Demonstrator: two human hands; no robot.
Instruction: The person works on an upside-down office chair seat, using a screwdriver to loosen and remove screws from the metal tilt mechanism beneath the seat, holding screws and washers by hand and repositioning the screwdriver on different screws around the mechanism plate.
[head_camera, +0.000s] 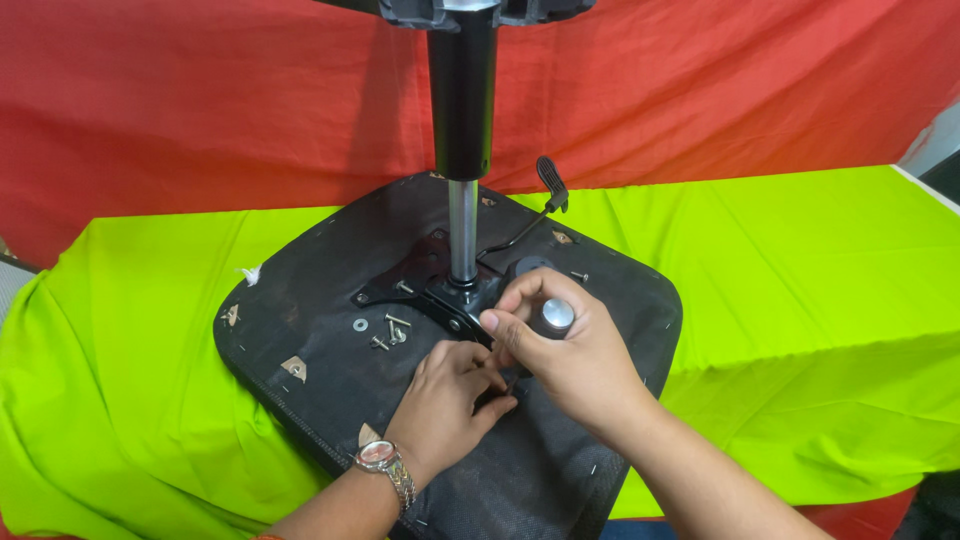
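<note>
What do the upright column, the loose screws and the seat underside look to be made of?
Upright column: polished metal, mirror-bright, below a matte black sleeve, perhaps plastic. Loose screws: silvery metal, glinting. Seat underside: black woven fabric, fine mesh texture, stapled at the edges.

**Inspection: person's hands and forearms**

Both forearms are bare; no sleeves in view. The left hand (447, 400) carries a wristwatch (380, 457) with a round, pale dial, silver-toned case and metal link bracelet. A thin orange band edge shows further up that forearm. The right hand (575, 355) wears nothing; no rings or gloves on either hand
</note>
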